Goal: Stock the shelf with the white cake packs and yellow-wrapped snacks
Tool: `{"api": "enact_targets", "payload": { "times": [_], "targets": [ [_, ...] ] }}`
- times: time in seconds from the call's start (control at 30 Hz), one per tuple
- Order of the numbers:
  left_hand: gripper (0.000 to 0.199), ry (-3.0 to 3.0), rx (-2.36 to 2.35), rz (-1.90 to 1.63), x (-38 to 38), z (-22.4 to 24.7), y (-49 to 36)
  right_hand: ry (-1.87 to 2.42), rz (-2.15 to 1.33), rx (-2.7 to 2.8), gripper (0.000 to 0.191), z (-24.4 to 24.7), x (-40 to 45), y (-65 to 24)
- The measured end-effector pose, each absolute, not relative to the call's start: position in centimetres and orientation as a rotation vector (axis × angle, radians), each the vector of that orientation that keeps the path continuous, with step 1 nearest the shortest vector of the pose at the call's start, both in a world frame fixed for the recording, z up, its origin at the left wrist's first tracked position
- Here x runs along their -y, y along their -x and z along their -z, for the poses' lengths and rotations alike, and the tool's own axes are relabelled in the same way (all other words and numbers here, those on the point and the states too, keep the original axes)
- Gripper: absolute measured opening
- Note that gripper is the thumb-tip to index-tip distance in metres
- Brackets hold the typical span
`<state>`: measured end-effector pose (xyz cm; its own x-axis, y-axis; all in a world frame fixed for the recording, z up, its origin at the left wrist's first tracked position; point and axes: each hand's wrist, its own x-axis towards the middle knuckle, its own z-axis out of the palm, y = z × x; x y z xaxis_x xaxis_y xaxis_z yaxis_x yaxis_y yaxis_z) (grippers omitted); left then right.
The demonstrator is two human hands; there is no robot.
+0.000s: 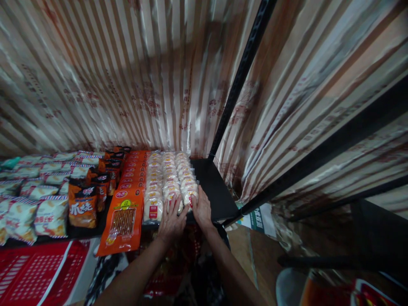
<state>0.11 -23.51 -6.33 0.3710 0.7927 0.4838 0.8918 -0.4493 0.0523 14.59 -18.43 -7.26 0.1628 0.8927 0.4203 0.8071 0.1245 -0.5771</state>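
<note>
Three rows of round white packets in clear wrap (153,205) run front to back on a black shelf (214,187). My left hand (172,219) lies on the front packet of the middle row, fingers spread. Against the front of the right row, on its right side, rests my right hand (201,207); its fingers are partly extended along the packet. Left of the rows are orange flat packs (124,221), overlapping in a line.
Orange and black bags (82,204) and white snack bags (51,216) fill the shelf's left part. A red basket (35,270) is below at the left. Black metal posts (240,80) and a striped curtain (172,76) stand behind.
</note>
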Motion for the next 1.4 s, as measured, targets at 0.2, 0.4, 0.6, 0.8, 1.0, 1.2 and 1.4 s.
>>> {"api": "enact_targets", "payload": {
  "times": [0.2, 0.4, 0.6, 0.8, 1.0, 1.2, 1.4],
  "targets": [
    [0.054, 2.415, 1.497, 0.629, 23.5, 6.1, -0.1, 1.739, -0.162, 1.622, 0.056, 6.8, 18.7, -14.4],
    [0.053, 2.411, 1.477, 0.625, 23.4, 6.2, -0.1, 1.755, -0.179, 1.655, 0.059, 6.7, 18.7, -14.4],
    [0.052, 2.422, 1.488, 0.612, 23.4, 6.2, -0.1, 1.712, -0.147, 1.647, 0.057, 7.0, 18.7, -14.6],
    [0.052, 2.419, 1.487, 0.621, 23.4, 6.4, -0.1, 1.609, -0.116, 1.621, 0.059, 6.7, 19.1, -14.8],
    [0.055, 2.424, 1.471, 0.623, 23.5, 6.2, 0.0, 1.614, -0.095, 1.682, 0.058, 6.7, 19.3, -14.7],
    [0.056, 2.417, 1.479, 0.626, 23.5, 6.2, -0.1, 1.572, -0.043, 1.718, 0.057, 6.6, 19.5, -14.9],
    [0.054, 2.400, 1.468, 0.651, 23.5, 6.4, 0.0, 1.490, 0.070, 1.798, 0.046, 7.0, 21.5, -15.4]
  ]
}}
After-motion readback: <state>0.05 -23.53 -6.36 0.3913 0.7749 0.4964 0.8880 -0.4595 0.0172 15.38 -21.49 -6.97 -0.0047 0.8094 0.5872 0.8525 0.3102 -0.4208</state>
